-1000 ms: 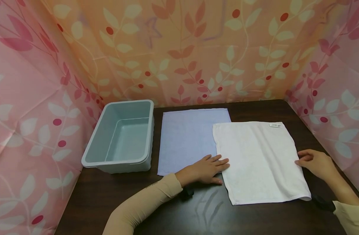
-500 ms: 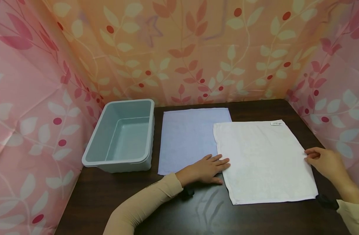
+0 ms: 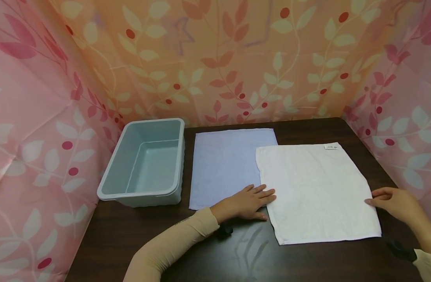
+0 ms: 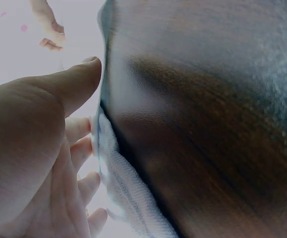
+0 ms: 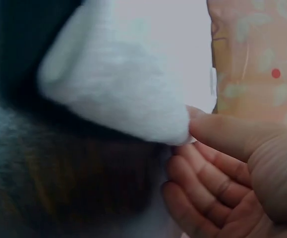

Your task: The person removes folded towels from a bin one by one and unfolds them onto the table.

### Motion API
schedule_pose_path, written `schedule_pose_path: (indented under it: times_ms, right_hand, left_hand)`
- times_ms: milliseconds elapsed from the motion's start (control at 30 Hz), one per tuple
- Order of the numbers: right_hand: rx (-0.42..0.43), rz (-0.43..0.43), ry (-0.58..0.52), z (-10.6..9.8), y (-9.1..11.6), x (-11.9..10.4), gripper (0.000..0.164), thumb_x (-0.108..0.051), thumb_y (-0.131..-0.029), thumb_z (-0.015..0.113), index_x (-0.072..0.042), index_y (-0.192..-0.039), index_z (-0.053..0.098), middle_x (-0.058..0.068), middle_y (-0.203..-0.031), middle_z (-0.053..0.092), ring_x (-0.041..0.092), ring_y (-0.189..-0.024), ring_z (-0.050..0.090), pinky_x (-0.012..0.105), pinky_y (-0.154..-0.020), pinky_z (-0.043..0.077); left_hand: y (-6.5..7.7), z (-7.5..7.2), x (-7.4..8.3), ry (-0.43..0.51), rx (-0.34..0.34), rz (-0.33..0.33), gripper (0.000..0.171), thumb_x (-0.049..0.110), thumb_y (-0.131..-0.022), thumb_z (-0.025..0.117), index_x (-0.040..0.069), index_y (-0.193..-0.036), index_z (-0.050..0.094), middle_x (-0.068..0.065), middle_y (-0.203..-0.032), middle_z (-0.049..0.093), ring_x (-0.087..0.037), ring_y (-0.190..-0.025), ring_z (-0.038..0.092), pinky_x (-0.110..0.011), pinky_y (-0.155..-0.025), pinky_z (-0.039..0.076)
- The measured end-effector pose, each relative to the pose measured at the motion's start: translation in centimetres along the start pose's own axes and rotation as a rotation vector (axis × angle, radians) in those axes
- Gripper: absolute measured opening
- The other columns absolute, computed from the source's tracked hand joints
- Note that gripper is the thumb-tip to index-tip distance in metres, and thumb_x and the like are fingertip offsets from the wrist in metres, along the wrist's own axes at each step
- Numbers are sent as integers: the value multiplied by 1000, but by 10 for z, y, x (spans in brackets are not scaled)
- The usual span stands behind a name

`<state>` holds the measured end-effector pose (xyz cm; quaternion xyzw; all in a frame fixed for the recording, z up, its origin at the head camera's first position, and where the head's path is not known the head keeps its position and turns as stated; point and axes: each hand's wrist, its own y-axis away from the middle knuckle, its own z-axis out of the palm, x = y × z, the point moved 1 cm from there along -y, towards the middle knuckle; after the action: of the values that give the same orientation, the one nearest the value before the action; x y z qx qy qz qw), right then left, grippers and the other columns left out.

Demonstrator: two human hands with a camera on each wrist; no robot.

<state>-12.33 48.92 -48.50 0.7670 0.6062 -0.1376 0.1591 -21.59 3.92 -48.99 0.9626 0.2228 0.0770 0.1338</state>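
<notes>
A white towel [image 3: 317, 196] lies spread on the table, its left part over a light purple towel [image 3: 226, 168]. My left hand [image 3: 249, 201] rests with spread fingers where the white towel's left edge meets the purple one. In the left wrist view its fingertips [image 4: 86, 186] touch the cloth. At the white towel's right edge, my right hand [image 3: 395, 203] pinches the border between thumb and fingers. The right wrist view shows that thumb [image 5: 222, 131] on the towel's edge, with the other fingers curled below.
A grey-blue plastic bin [image 3: 141, 194] stands on the left of the dark wooden table [image 3: 166, 231]. Floral curtains [image 3: 229, 62] close off the back and both sides. A small white tag [image 3: 331, 146] sits at the white towel's far right corner.
My right hand has drawn the white towel's right edge outward to the right, and the folds in it have flattened. It now sits slightly lower along the edge. My left hand has stayed put.
</notes>
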Motion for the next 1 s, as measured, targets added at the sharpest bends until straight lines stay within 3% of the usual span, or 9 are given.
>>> schedule_pose_path:
  times_ms: [133, 367, 500, 633, 833, 1000]
  right_hand:
    - [66, -27, -22, 3, 4, -2, 45, -34, -84, 78, 8, -99, 69, 10, -75, 75, -19, -62, 42, 15, -54, 35]
    - [203, -51, -45, -2, 5, -15, 32, -24, -85, 78, 6, -95, 70, -6, -68, 66, -13, -57, 45, 13, -51, 38]
    - [238, -92, -47, -3, 4, -19, 24, -17, -86, 76, 6, -92, 71, 4, -68, 70, -16, -57, 45, 11, -50, 39]
    - [196, -82, -7, -3, 7, -8, 20, -11, -84, 75, 8, -90, 71, 14, -71, 71, -17, -57, 41, 17, -49, 38]
    - [76, 4, 72, -2, 8, 6, 40, -32, -85, 77, 8, -86, 70, 18, -74, 72, 5, -60, 54, 26, -55, 40]
    - [60, -2, 61, 1, 8, 4, 34, -29, -85, 75, 5, -84, 69, 13, -72, 71, -9, -57, 44, 24, -55, 38]
  left_hand:
    - [1, -1, 0, -3, 1, -2, 74, 57, -99, 47, 28, -160, 16, 11, -168, 10, -16, -157, 10, -42, -126, 20]
    - [0, 0, -1, 6, -2, -5, 74, 57, -99, 46, 28, -160, 16, 11, -168, 9, -16, -157, 10, -43, -126, 20]
    - [-1, 1, -2, -6, 1, -6, 75, 58, -98, 46, 29, -160, 15, 12, -168, 9, -15, -157, 9, -43, -126, 20]
    - [-3, 1, -1, -15, 2, 1, 75, 59, -99, 45, 29, -160, 14, 12, -168, 8, -15, -157, 9, -42, -126, 20]
    - [-3, 3, -2, -16, -2, 2, 75, 58, -99, 45, 29, -160, 14, 12, -169, 8, -15, -157, 9, -42, -126, 20]
    - [-2, 2, -1, -11, -4, 2, 74, 58, -99, 45, 29, -160, 14, 12, -169, 8, -15, -157, 9, -42, -126, 20]
